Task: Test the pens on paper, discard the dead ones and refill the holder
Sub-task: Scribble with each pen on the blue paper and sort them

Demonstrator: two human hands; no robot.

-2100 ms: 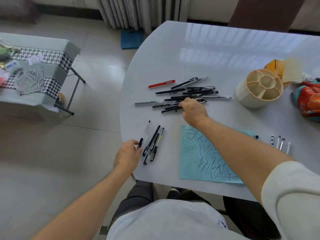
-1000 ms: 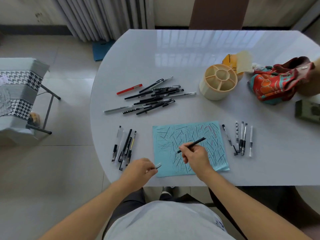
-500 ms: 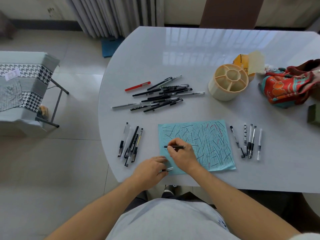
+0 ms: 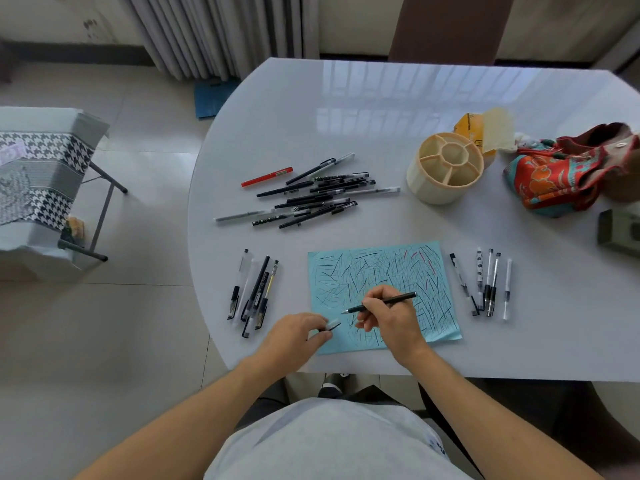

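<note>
Two sorted rows flank the blue paper [image 4: 381, 268] on the table [image 4: 415, 109]; a mix-up threatens. Right hand [image 4: 388, 317] grasps the uncapped black pen [image 4: 381, 303] over the sheet, left hand [image 4: 294, 332] pinches its cap [image 4: 330, 325], easily dropped.

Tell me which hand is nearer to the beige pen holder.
Right. The right hand grips a black pen over the blue paper, below the pen holder; the left hand sits farther, beside the paper's lower-left corner.
</note>
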